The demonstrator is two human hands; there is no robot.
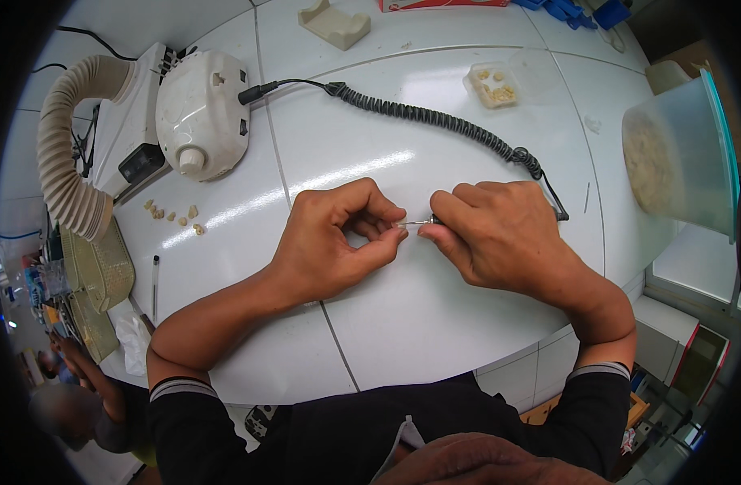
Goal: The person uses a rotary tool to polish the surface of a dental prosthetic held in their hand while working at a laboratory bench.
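Note:
My left hand (336, 238) is pinched on a tiny pale piece (399, 226) at the middle of the white tiled table. My right hand (500, 234) grips a dark handpiece (437, 220), largely hidden by my fingers, whose thin metal bit reaches left to the piece at my left fingertips. A coiled black cord (435, 119) runs from the white control box (199, 121) down behind my right hand. Several small tan pieces (171, 217) lie left of my left hand.
A machine with a ribbed hose (67, 145), mesh baskets (104, 267) and a pen (155, 287) are at left. A small clear container of pieces (493, 85) and a cream holder (332, 24) are at the back, a large bin (665, 153) at right. Another person (96, 404) is at lower left.

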